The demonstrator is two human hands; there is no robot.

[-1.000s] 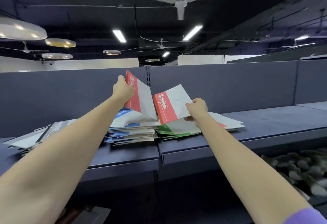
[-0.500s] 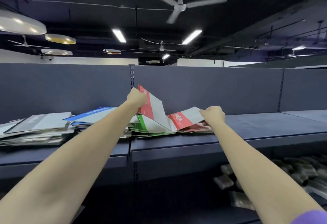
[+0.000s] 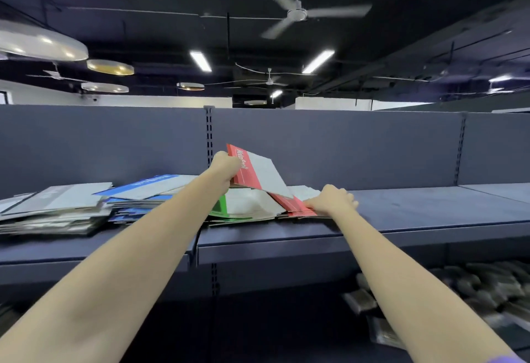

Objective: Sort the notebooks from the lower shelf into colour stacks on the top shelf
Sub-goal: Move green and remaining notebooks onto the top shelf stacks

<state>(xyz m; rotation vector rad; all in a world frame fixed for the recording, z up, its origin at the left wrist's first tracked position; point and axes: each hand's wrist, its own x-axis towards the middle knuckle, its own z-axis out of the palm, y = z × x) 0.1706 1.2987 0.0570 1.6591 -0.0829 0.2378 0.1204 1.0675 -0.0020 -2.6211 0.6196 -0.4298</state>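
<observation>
While the left hand [image 3: 226, 165] grips a red notebook [image 3: 258, 173] by its spine edge, tilted up above the green stack [image 3: 243, 208], the lower corner looks close to the covers below it. Risk: it could drag the top green one askew as it comes down, or land on green, not red.

Right hand [image 3: 332, 200] lies on the red stack [image 3: 298, 208], fingers seemingly curled over its right edge; can't tell if it's pinching or just pressing. Calling it a grip. That stack sits near the top shelf's [image 3: 430, 210] front lip. A push while squaring up could slide thin covers off.

Green and red stacks touch or overlap, boundary unclear, so colours could mix.

Shelf contents, left to right: grey stack [image 3: 54, 208], blue stack [image 3: 143, 193], green, red. Grey and blue look fanned and untidy and could slump sideways.

Lower shelf [image 3: 315, 334]: blurred dark items [image 3: 487, 285] at right, can't tell if they're notebooks.
</observation>
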